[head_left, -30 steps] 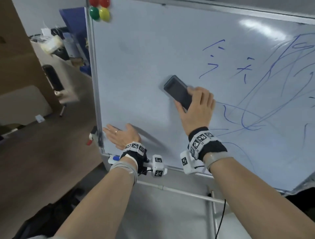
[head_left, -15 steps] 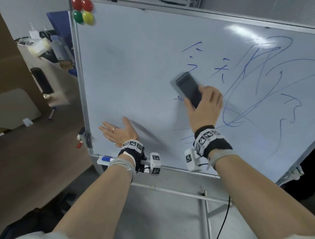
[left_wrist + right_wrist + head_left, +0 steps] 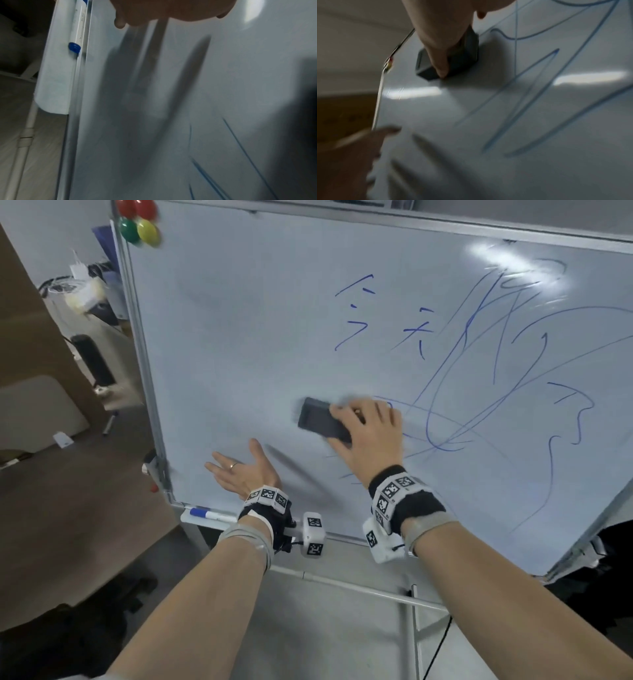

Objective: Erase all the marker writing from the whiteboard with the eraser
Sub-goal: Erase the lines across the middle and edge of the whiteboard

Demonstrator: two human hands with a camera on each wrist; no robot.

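Glossy, smooth whiteboard [image 3: 260, 344] reflecting ceiling lights, brushed metal frame [image 3: 137, 330], matt dark eraser [image 3: 318, 419], shiny plastic magnets [image 3: 138, 220], wood-look floor [image 3: 85, 508] at left

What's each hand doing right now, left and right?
Left hand: open, fingers spread flat against the whiteboard, holding nothing.
Right hand: grip closed on the eraser, pressing it to the board.

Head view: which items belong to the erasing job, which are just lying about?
In the job:
- whiteboard
- eraser, gripped by right hand
- blue marker writing, still on the right part of the board
- left hand, open against the board

Lying about:
- blue-capped marker on the tray
- coloured magnets, top left corner
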